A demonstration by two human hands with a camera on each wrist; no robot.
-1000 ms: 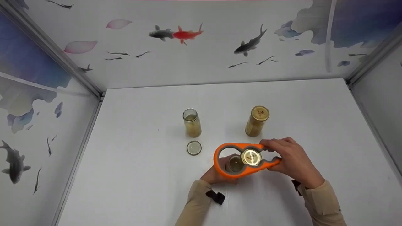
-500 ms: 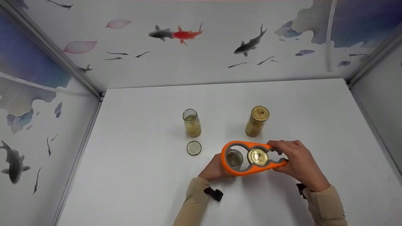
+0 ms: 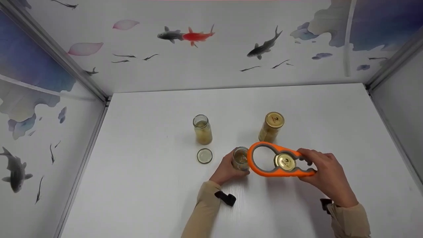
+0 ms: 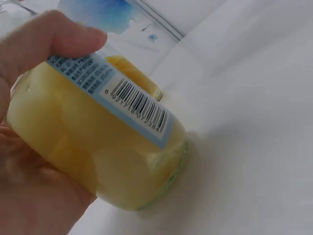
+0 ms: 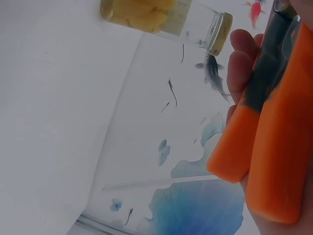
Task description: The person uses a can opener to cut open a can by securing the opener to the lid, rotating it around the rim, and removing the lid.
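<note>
In the head view my left hand (image 3: pixel 228 171) is wrapped round an open glass jar (image 3: pixel 239 162). The left wrist view shows this jar's pale yellow contents and a blue-and-white barcode label (image 4: pixel 139 105), with the thumb across its upper part. My right hand (image 3: pixel 330 175) grips the handles of an orange and grey jar opener (image 3: pixel 281 173) to the right of that jar. A gold lid (image 3: pixel 285 162) sits within the opener's smaller opening, off the jar. In the right wrist view both orange handles (image 5: pixel 281 166) lie against the palm.
A second open jar (image 3: pixel 202 132) stands at the back left, with a lid (image 3: pixel 204 155) lying in front of it. A closed jar with a gold lid (image 3: pixel 274 119) stands behind the opener. Printed walls enclose the white table (image 3: pixel 148 198).
The opener with the gold lid has moved right, off from above the jar in my left hand. That jar has shifted slightly left and away from me, and its open mouth now shows uncovered.
</note>
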